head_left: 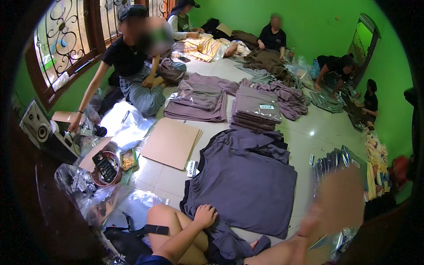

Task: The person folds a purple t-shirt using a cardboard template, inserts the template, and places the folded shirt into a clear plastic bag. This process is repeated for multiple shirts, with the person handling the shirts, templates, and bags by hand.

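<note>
A dark grey-purple long-sleeved shirt (247, 185) lies spread on the floor in front of me, over a black one that shows at its edges. A white tag (191, 168) sticks out beside its neckline. My left hand (206, 216) rests by my knee at the shirt's near edge, fingers laid out and nothing held. To the right, my right hand (310, 224) grips a brown cardboard sheet (341, 201), tilted up and smeared by motion. This sheet partly hides a row of plastic-wrapped folded garments (329, 162).
A stack of cardboard sheets (170, 142) lies beyond the shirt, left of a pile of bagged garments (255, 106). At left are a basket (107, 170), plastic bags (126, 123) and a speaker (42, 128). A person (132, 66) reaches there; several others sit farther back.
</note>
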`<state>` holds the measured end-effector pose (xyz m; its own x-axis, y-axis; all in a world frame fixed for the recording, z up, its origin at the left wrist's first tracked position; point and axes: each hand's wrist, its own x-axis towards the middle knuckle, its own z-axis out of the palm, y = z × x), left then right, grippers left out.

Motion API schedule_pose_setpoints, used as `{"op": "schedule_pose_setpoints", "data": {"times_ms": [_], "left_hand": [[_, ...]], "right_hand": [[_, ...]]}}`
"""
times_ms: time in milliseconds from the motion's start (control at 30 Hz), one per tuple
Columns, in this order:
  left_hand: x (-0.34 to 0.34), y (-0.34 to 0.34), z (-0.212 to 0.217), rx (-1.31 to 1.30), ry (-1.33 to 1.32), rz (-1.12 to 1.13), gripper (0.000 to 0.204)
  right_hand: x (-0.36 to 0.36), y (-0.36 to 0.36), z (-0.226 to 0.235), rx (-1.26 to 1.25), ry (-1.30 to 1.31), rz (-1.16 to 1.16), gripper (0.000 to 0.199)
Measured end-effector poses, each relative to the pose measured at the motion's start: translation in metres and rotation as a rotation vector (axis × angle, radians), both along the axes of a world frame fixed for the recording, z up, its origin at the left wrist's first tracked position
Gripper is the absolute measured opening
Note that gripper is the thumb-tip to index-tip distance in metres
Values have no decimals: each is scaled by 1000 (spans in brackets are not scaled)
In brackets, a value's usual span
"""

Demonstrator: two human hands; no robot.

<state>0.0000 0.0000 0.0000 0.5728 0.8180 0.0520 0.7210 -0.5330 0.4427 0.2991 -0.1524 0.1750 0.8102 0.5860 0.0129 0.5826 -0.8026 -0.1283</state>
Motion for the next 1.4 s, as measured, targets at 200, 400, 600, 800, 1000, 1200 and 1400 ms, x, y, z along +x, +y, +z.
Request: {"op": "schedule_pose_setpoints", "data": {"times_ms": [200,400,600,800,1000,1200,1400], "left_hand": [[-5,32,28,-64,-578,435,22],[34,92,20,-26,-319,252,41],[83,129,-14,86,-16,213,63],[93,127,-15,129,48,91,66],[92,128,-19,201,122,110,69],[92,142,-21,173,163,88,69],[107,148,-25,152,205,64,69]], "right_hand": [[-120,157,-141,384,533,988,31],[-105,150,-182,479,487,701,45],[-13,172,-195,457,355,82,36],[8,122,-206,551,979,-111,21],[-6,116,-199,388,656,117,20],[-18,175,-163,486,221,450,38],[-18,220,-189,360,337,491,19]]}}
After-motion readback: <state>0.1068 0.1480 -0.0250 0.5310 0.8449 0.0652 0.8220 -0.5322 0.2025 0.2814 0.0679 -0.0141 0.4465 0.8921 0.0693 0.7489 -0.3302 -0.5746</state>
